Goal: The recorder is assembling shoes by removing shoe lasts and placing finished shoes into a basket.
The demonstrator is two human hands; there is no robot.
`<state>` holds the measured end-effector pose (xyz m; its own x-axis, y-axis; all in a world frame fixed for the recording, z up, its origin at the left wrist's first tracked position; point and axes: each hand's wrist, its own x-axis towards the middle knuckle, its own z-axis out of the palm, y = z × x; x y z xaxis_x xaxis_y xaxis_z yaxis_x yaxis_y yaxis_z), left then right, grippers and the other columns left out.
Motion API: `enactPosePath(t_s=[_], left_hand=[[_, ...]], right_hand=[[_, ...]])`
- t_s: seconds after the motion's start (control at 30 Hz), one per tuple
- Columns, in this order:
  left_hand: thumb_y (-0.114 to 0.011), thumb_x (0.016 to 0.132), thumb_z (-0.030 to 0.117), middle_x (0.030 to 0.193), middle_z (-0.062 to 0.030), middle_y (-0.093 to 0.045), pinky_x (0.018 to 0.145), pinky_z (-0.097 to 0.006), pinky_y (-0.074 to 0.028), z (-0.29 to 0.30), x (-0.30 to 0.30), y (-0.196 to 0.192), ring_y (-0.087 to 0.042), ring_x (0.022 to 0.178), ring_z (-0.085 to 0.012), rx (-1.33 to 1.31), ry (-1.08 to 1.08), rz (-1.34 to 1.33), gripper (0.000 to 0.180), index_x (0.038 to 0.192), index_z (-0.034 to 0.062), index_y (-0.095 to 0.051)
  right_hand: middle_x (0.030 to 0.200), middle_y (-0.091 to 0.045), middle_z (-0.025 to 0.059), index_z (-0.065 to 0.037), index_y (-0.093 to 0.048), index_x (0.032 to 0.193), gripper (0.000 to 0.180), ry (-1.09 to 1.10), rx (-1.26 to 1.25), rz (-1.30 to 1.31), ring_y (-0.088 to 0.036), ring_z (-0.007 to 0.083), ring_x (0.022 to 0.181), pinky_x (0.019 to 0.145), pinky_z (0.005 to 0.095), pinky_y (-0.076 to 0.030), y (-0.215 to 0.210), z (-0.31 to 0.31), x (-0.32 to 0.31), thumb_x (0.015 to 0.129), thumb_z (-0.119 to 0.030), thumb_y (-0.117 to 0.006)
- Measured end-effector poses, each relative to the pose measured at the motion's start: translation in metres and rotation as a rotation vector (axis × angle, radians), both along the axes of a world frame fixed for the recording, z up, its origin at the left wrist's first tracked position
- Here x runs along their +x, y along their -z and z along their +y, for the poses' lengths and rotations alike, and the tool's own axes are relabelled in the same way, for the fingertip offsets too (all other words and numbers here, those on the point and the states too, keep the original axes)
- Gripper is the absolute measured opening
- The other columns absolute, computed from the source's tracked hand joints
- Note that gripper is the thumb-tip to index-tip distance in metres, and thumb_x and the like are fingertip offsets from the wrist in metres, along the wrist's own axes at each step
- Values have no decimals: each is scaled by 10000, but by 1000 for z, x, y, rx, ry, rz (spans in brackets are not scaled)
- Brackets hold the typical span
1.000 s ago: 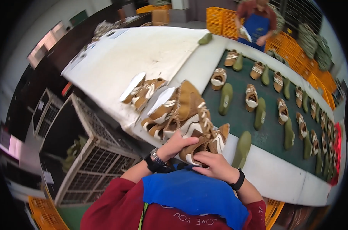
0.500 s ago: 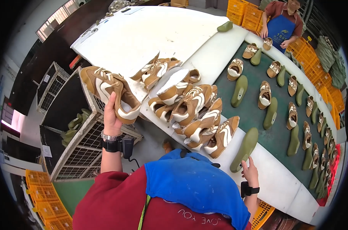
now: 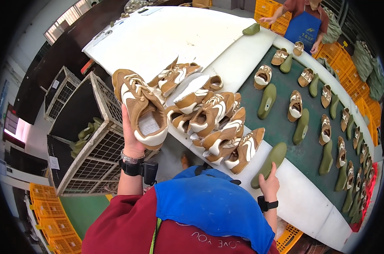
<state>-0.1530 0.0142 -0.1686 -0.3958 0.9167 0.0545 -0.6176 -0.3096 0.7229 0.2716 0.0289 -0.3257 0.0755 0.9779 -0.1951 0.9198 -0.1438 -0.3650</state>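
A brown sneaker (image 3: pixel 137 98) with cream trim and laces is held up at the left, its opening and pale inner sole turned toward me. My left hand (image 3: pixel 132 134) is closed around its side near the heel. At the white table's near edge lies a green shoe last (image 3: pixel 271 160). My right hand (image 3: pixel 269 185) grips its side, the thumb along its upper face and the other fingers partly hidden. Between my hands, a heap of similar brown-and-cream sneakers (image 3: pixel 215 112) rests on the table edge, some on their sides.
Rows of sneakers (image 3: pixel 294 106) and green lasts (image 3: pixel 301 126) stand on a dark green belt (image 3: pixel 281 134) at the right. A co-worker in a blue apron (image 3: pixel 303 28) stands at the far side. Wire-sided carts (image 3: pixel 94 158) and orange crates (image 3: pixel 56 228) are at the left.
My left hand has brought the sneaker rightward and tilted its opening more toward me. My right hand has moved up onto the green last and closed on it. The co-worker's arm has reached out.
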Motion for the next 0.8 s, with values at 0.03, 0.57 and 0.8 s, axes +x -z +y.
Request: enactPosePath(t_s=[0.03, 0.57, 0.8], left_hand=[[-416, 911, 473, 1173, -109, -542, 884, -379, -466, -1, 1, -4, -544, 1029, -224, -18, -40, -61, 552, 1247, 37, -443], [-477, 899, 382, 1209, -124, -533, 975, -417, -396, -4, -25, 16, -516, 1091, -264, 155, -47, -106, 498, 1261, 41, -442], [-495, 903, 276, 1170, -127, -561, 956, -389, -416, 3, -22, 22, -542, 1062, -247, 78, -57, -96, 408, 1219, 18, -472]], right_hand=[[752, -630, 179, -150, -228, 1360, 710, 8, 22, 18, -614, 362, 696, 615, 433, -476, 1, 0, -1, 754, -251, -583], [744, -628, 184, -164, -254, 1347, 693, 59, 60, 89, -610, 372, 693, 624, 444, -477, 5, 0, -1, 744, -238, -586], [722, -626, 175, -161, -267, 1342, 695, 57, 81, 102, -610, 364, 672, 602, 443, -476, 7, -1, -1, 735, -243, -596]])
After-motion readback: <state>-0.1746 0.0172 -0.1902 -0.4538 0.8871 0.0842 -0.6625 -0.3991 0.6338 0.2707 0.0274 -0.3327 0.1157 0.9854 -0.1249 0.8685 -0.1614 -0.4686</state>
